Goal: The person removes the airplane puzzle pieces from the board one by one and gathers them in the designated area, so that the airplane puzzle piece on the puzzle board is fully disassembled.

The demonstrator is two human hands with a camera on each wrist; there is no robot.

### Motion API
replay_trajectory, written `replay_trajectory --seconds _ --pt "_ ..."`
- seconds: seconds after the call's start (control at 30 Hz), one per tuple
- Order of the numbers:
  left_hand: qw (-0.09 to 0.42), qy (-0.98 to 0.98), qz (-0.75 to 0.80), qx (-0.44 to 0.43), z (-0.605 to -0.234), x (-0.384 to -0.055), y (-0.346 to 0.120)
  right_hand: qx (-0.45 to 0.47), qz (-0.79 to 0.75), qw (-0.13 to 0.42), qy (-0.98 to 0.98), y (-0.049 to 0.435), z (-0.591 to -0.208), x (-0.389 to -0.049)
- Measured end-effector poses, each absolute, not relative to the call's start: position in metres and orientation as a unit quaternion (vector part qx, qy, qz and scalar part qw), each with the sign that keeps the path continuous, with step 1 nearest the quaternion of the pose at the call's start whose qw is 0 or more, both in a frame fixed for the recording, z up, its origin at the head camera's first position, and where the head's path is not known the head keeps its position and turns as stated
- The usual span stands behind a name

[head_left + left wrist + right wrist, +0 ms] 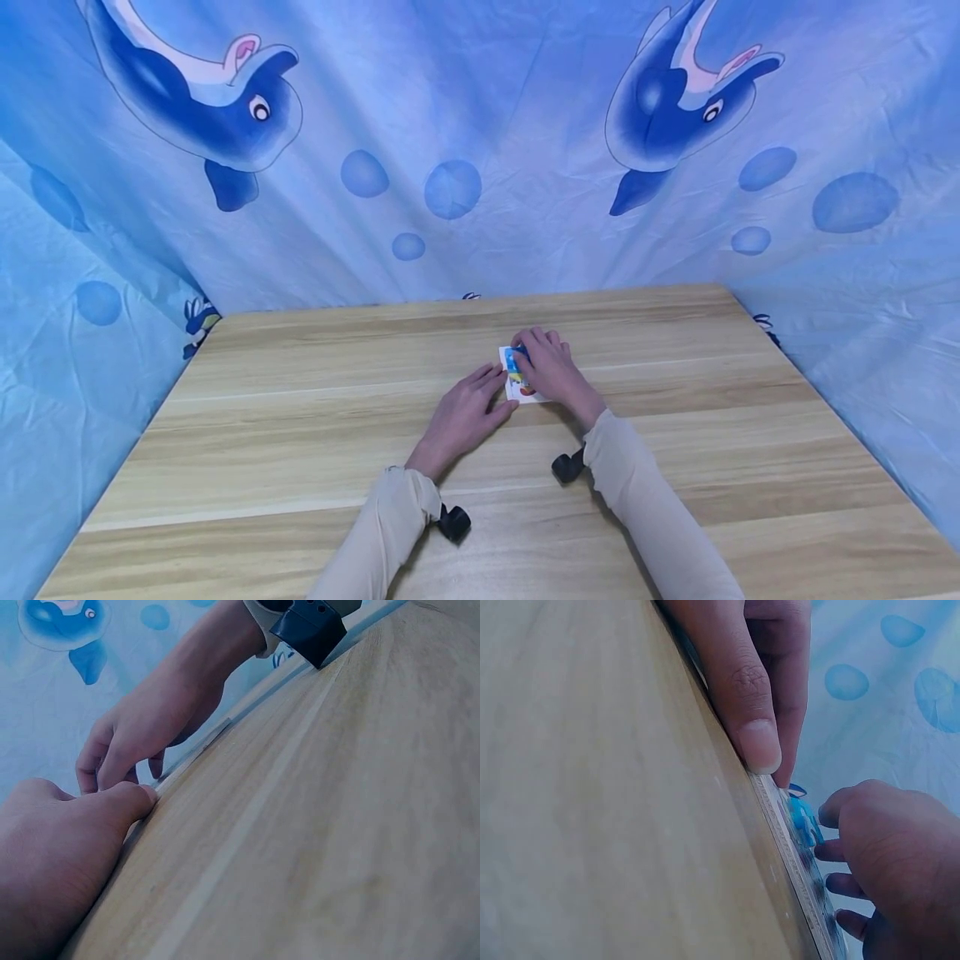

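A small flat picture board [513,394] with a white border and coloured print lies on the table; layered edges show in the right wrist view. My left hand [467,414] lies along its left side, fingers extended, with the thumb [761,742] touching the near-left corner. Above the board arches my right hand [550,367], its fingers bent. Its thumb and fingertips pinch a small blue piece [804,820], which stands tilted above the board's face. The right hand covers much of the picture. In the left wrist view the board is seen almost edge-on.
The wood-grain table [300,433] spreads around both hands. A blue curtain [510,100] with whales and bubbles hangs behind and at both sides. Black wrist cameras [454,524] are strapped near both sleeves, just above the tabletop.
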State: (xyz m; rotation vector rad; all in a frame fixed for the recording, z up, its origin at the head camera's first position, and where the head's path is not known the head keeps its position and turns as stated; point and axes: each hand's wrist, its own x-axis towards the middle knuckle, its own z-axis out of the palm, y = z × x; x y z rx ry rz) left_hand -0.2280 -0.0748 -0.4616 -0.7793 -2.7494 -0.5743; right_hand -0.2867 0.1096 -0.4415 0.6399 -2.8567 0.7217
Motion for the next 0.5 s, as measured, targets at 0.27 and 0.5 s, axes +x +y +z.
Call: replay_trajectory --seconds 0.27,0.5 --pt "0.111 -0.939 -0.193 -0.262 -0.4615 -0.2273 -0.0747 0.22 0.256 0.081 -0.938 0.1124 -0.4432 -0.2847" --pt "0.109 -0.941 -0.189 -0.261 -0.4601 -0.2269 -0.0745 0.221 0.252 0.089 -0.938 0.1144 -0.4429 -0.2819"
